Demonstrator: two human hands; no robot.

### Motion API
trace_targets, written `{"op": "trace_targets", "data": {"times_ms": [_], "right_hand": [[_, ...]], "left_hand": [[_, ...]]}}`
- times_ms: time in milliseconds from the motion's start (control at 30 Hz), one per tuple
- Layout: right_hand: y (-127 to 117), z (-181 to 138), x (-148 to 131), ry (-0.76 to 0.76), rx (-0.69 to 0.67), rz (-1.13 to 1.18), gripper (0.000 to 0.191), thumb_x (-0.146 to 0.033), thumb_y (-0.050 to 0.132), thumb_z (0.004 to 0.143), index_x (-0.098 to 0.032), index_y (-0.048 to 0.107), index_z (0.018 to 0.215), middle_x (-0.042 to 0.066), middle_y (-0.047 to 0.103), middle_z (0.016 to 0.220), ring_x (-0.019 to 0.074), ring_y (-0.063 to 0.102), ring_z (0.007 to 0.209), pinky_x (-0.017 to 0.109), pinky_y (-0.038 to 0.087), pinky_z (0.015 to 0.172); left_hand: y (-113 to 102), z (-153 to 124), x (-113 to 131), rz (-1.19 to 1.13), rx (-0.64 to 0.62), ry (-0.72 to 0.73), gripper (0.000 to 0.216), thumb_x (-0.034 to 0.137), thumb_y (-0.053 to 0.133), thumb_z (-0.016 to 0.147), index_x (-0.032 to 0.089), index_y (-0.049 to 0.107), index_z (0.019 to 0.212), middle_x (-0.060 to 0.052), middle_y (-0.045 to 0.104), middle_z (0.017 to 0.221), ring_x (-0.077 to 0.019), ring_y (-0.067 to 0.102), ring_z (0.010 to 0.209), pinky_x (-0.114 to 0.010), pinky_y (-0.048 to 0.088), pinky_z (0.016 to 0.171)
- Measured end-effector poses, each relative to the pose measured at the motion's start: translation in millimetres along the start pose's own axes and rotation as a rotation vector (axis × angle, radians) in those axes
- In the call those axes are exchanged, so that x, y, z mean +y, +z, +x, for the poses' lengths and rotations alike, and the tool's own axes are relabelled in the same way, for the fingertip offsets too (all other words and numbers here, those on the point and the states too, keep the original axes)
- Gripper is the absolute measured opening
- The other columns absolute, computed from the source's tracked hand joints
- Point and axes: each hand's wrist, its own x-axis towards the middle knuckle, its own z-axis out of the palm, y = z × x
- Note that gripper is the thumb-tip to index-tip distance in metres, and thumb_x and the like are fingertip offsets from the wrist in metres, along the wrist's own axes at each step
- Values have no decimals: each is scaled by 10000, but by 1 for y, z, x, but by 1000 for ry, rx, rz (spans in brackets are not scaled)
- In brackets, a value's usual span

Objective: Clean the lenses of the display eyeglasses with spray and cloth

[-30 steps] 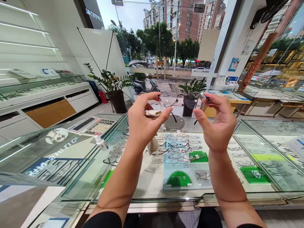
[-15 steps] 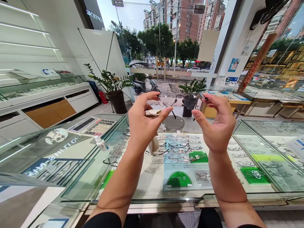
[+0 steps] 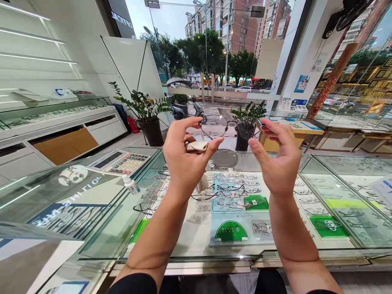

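Clear glass tops the display counter [image 3: 187,241] nearest in; over it the left hand [image 3: 184,161] pinches one end of dark-rimmed eyeglasses [image 3: 232,123], a pale cloth [image 3: 197,146] tucked inside its grasp, and the right hand [image 3: 278,160] pinches the other end. The eyeglasses' long axis runs crosswise just beyond both palms, neither hand clearly nearer, with a potted plant [image 3: 252,111] farther off behind

Both forearms upraised, left hand [image 3: 188,153] and right hand [image 3: 279,157] level, fingers bent, thumbs toward each other.
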Motion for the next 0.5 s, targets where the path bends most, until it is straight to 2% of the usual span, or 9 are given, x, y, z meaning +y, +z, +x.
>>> {"op": "trace_targets", "data": {"times_ms": [500], "right_hand": [[-1, -2, -1, 86, -18, 69, 390, -466, 719, 951, -308, 720, 1308, 68, 747, 1201, 251, 697, 1069, 494, 593, 968]], "left_hand": [[-1, 0, 0, -10, 25, -9, 533, 512, 881, 822, 284, 671, 1255, -69, 689, 1119, -159, 649, 804, -285, 520, 614]]}}
